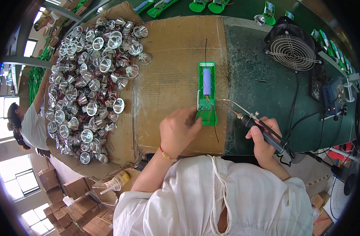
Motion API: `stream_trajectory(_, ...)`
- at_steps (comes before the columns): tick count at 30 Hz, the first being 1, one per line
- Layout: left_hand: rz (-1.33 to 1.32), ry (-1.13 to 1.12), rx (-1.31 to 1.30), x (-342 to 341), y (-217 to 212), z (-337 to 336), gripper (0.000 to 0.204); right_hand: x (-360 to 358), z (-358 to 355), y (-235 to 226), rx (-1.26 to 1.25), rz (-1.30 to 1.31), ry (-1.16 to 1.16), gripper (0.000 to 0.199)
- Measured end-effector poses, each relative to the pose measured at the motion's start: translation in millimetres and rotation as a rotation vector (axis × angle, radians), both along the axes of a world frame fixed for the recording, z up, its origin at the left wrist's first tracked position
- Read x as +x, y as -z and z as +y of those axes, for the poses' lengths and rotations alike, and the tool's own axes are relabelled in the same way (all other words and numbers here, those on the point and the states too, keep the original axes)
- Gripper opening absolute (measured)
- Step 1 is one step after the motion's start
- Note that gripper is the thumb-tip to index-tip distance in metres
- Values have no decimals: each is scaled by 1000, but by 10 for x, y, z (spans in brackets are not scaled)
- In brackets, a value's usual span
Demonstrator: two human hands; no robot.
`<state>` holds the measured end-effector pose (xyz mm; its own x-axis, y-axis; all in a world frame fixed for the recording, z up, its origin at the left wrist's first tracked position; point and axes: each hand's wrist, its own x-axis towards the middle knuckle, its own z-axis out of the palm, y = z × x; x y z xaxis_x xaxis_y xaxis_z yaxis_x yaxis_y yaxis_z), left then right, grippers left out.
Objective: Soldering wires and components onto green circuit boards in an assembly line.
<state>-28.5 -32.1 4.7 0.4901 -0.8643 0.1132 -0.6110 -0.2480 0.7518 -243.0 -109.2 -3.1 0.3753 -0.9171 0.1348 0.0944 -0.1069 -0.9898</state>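
A green plastic housing (pixel 212 82) lies lengthwise on the cardboard sheet (pixel 172 70) in front of me. It holds a lavender battery cell (pixel 206 80) and, nearer to me, a small green circuit board (pixel 205 104) with thin wires. My left hand (pixel 176 128) is at the housing's lower left edge, fingers curled and closed by the board; whatever lies between the fingertips is hidden. My right hand (pixel 265 139) grips a black soldering iron (pixel 247 121) with a thin metal feed tube (pixel 237 105) along it. Its tip points at the board from the right, apart from it.
Many silver reflector cups (pixel 83 92) with wires are heaped at left. A black fan with a wire grille (pixel 292 51) stands at far right, near a blue control box (pixel 328 98) and cables. More green housings (pixel 164 6) line the back. A person (pixel 32 122) is at far left.
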Motion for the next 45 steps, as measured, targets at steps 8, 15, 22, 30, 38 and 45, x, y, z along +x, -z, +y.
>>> stream_trajectory(8,103,156,185,98,-98,91,14,7,2,-199,20,138,-33,25)
stream_trajectory(15,312,42,34,-41,68,72,15,447,-135,13,-582,150,-208,44)
stream_trajectory(22,384,27,70,-90,-5,67,13,605,-181,99,-811,314,-191,48)
stream_trajectory(30,283,67,30,-70,49,63,10,624,-153,103,-768,285,-185,40)
stream_trajectory(38,265,82,44,-60,61,69,11,631,-154,106,-715,276,-209,39)
stream_trajectory(45,309,125,61,-39,36,102,11,654,-133,148,-707,236,-170,40)
